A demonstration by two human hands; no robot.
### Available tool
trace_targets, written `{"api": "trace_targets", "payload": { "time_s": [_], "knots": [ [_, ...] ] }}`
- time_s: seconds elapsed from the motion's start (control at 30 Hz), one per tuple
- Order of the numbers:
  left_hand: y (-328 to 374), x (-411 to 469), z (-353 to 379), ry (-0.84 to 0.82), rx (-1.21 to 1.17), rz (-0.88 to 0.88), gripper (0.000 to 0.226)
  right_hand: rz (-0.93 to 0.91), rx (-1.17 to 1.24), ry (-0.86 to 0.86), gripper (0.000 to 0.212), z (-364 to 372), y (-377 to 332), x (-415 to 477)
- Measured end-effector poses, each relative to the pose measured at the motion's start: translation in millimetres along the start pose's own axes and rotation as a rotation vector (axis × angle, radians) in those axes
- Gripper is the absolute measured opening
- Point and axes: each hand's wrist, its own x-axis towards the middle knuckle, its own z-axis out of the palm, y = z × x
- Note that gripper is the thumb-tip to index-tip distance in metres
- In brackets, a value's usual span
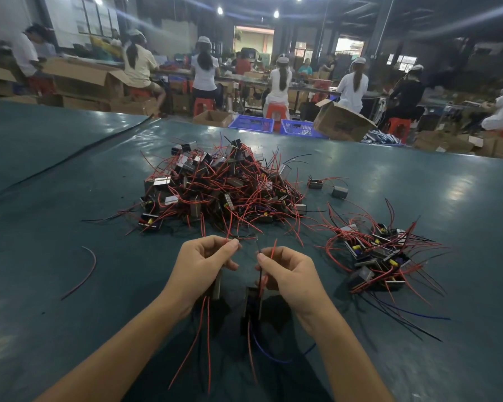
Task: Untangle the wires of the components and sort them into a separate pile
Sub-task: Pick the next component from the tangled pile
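**Inspector:** Centre of the worktop (70, 198)?

**Assistant:** Large pile (224, 187) of parts. Small pile (375, 253) to its right, nearer the front edge, well apart from it.

**Inspector:** Between the two?

**Assistant:** Two loose parts (315, 183), just right of the large pile and behind the small one.

**Inspector:** Left side?

**Assistant:** One stray wire (84, 271), lying alone, left of the hands.

**Inspector:** The hands?

**Assistant:** In front of the large pile. Left hand (201, 271) and right hand (291, 274) are side by side, not touching. Each pinches wires (260, 271), and a held part (251, 303) hangs below each.

**Inspector:** Beyond the far edge?

**Assistant:** Crates (251, 123), a cardboard box (340, 123) to their right, and seated people (279, 82) behind.
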Motion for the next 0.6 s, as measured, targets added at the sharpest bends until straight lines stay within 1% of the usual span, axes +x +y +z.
{"api": "trace_targets", "payload": {
  "time_s": [0.2,0.3,0.4,0.5,0.6],
  "knots": [
    [9.1,-4.6,2.3,-0.027,-0.117,-0.025,0.016,0.05,0.092,-0.051,0.012,-3.7,-9.4,-3.4],
    [12.3,-8.3,5.9,-0.058,-0.101,-0.014,0.015,0.099,0.117,-0.088,0.01,-4.1,-15.8,-7.0],
    [13.6,-9.3,6.5,-0.054,-0.127,-0.036,0.015,0.136,0.111,-0.1,0.002,-2.7,-17.8,-9.6],
    [13.7,-9.3,6.6,-0.05,-0.122,-0.045,0.013,0.134,0.104,-0.1,0.007,-1.1,-16.9,-10.2],
    [11.3,-10.3,9.5,-0.06,-0.065,-0.002,0.011,0.113,0.098,-0.11,0.008,2.7,-15.1,-10.1]
  ]
}}
